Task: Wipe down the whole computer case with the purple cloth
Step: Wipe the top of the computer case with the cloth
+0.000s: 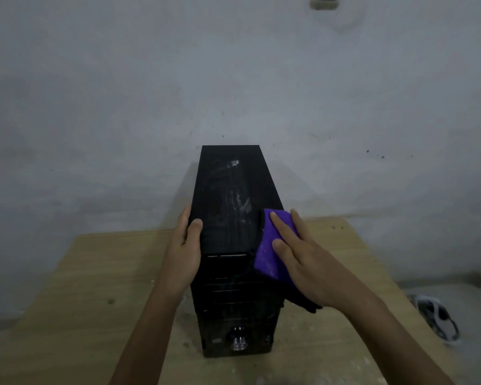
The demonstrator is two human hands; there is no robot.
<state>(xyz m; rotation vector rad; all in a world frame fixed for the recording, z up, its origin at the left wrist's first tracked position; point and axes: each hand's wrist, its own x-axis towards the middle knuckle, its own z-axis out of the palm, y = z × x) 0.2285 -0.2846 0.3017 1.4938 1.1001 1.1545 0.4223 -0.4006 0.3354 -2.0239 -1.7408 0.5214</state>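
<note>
A black computer case [228, 195] stands upright on a wooden table [81, 287], its front panel facing me and dusty smears on its top. My left hand [185, 251] grips the top left edge of the case near the front, thumb on top. The purple cloth [270, 245], folded, lies against the upper right edge and right side of the case. My right hand [303, 259] presses flat on the cloth with fingers stretched out. A dark underside of the cloth hangs below the hand.
A grey plaster wall stands right behind the case. A wall switch [324, 1] sits at the top. A grey and white object [439, 320] lies on the floor to the right of the table. Pale specks dot the tabletop.
</note>
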